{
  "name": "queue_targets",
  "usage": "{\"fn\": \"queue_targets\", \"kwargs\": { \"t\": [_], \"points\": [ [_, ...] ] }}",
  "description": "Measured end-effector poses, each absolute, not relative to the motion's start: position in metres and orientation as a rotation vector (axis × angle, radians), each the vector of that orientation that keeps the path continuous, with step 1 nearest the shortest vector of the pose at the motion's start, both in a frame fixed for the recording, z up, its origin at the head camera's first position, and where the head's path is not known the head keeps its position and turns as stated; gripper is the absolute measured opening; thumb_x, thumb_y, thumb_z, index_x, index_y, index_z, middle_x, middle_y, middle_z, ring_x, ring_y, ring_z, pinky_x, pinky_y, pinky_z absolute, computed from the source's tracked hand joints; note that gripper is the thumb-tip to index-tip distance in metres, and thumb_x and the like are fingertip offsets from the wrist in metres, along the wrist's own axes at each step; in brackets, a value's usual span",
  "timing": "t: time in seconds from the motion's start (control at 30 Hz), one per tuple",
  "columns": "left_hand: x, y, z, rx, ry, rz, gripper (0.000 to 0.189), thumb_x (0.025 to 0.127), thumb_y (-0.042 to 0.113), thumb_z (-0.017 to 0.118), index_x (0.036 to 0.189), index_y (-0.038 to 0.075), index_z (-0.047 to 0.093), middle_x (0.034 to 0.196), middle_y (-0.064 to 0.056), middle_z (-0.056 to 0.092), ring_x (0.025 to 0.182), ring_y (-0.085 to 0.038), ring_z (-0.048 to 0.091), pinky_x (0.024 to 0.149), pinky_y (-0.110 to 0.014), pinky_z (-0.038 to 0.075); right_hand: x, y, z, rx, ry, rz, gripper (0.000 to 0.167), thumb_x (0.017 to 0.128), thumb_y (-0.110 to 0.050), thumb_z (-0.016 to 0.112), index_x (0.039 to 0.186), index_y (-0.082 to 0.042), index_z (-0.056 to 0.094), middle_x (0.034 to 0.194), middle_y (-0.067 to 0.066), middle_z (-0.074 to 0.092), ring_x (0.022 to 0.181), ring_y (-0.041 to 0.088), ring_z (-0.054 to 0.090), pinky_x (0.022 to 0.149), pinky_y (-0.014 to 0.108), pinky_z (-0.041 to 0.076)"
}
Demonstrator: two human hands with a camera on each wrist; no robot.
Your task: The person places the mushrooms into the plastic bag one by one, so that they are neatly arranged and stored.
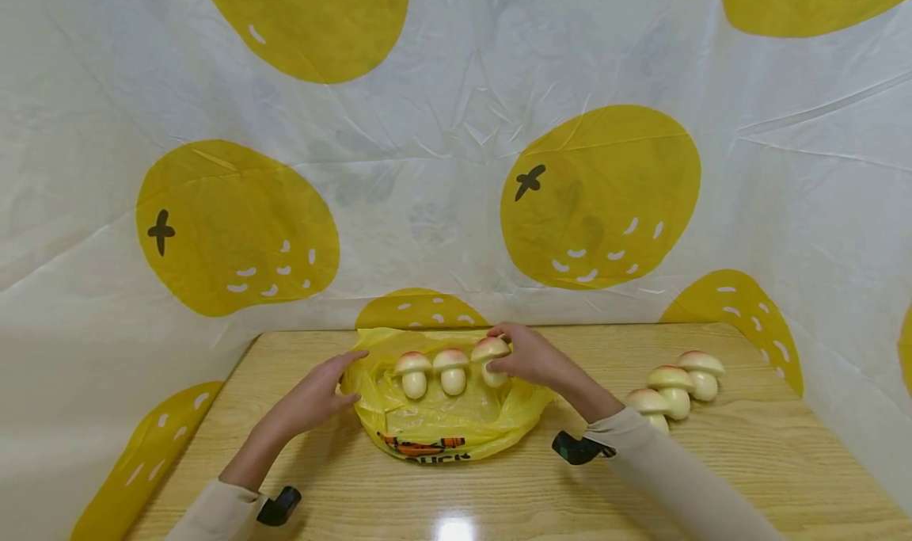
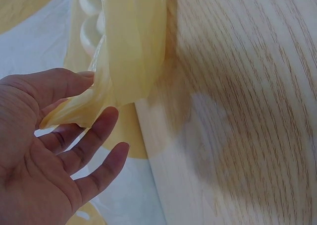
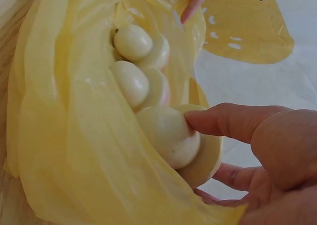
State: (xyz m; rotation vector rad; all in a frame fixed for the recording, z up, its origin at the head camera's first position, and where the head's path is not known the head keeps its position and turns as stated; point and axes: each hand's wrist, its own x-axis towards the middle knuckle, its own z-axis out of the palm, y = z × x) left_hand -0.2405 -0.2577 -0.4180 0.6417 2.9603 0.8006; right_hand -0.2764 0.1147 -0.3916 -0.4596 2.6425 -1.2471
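Observation:
A yellow plastic bag (image 1: 456, 428) lies spread on the table, its mouth open. Two pale toy mushrooms with reddish cap tops, one on the left (image 1: 413, 375) and one beside it (image 1: 452, 371), are in the bag side by side. My right hand (image 1: 536, 357) grips a third mushroom (image 3: 171, 138) at the bag's right side, thumb on the stem and fingers behind the cap. At the left edge, my left hand (image 2: 54, 140) pinches the bag's rim (image 2: 91, 106) between thumb and fingers; its other fingers are loosely bent.
Several more objects of this kind, three mushrooms (image 1: 671, 389), stand in a slanting row right of my right forearm. The wooden table (image 1: 342, 497) ends at a white cloth (image 1: 420, 208) with yellow fruit prints behind it. A dark wrist device (image 1: 279, 506) sits under each cuff.

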Motion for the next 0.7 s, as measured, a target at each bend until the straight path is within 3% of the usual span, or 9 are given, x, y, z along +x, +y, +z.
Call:
{"fn": "queue_targets", "kwargs": {
  "t": [0.13,0.4,0.7],
  "points": [
    [-0.240,-0.258,-0.418,0.644,2.962,0.800,0.069,0.093,0.006,0.073,0.154,0.002,0.040,0.154,-0.023,0.045,0.138,-0.043,0.046,0.106,-0.058,0.045,-0.278,0.112,-0.396,-0.422,2.685,-1.191,0.054,0.089,-0.011,0.077,0.138,0.000,0.055,0.121,0.016,0.061,0.076,0.018,0.064,0.066,0.031,0.054],
    [-0.240,-0.259,-0.418,0.653,2.962,0.786,0.069,0.093,0.007,0.073,0.154,0.002,0.040,0.153,-0.023,0.046,0.135,-0.043,0.049,0.103,-0.057,0.048,-0.284,0.110,-0.405,-0.428,2.785,-1.080,0.057,0.088,-0.013,0.079,0.138,0.001,0.056,0.125,0.017,0.064,0.101,0.025,0.062,0.081,0.039,0.054],
    [-0.239,-0.261,-0.419,0.667,2.973,0.778,0.068,0.093,0.007,0.073,0.153,0.001,0.041,0.152,-0.024,0.047,0.131,-0.041,0.053,0.100,-0.055,0.050,-0.290,0.106,-0.414,-0.510,2.834,-0.994,0.056,0.086,-0.010,0.080,0.134,0.007,0.057,0.125,0.019,0.065,0.098,0.025,0.060,0.082,0.041,0.052]
  ]
}}
